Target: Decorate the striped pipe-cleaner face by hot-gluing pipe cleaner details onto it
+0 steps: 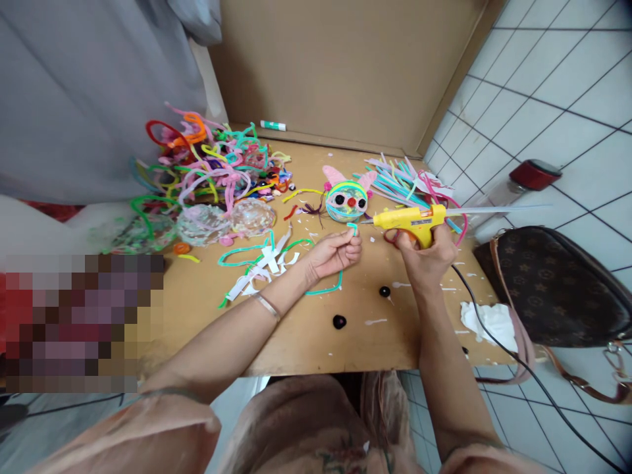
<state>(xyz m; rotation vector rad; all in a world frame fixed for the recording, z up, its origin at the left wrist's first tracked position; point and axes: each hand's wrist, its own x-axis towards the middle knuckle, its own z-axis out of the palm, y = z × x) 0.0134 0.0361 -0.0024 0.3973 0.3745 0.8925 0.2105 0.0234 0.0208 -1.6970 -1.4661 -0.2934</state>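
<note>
Between the fingertips of my left hand [338,255], a teal pipe cleaner [352,228] is pinched, its bent tip sticking up and a longer length trailing below the hand. My right hand [428,253] grips a yellow glue gun [409,220] by its handle. The nozzle points left, close to the pipe cleaner's tip; a clear glue stick [498,209] pokes out of the back. Just beyond both hands sits a round clear ball figure [346,200] with pink ears, black eyes and a red nose. Scissors [391,237] with red handles lie partly hidden behind the right hand.
At the left is a heap of coloured pipe cleaners [212,158] beside clear balls [251,217]. More pipe cleaners [399,181] lie back right. White paper scraps [269,260] and black discs [339,322] dot the table [296,342]. A brown handbag [563,289] and black cord [498,339] are on the right.
</note>
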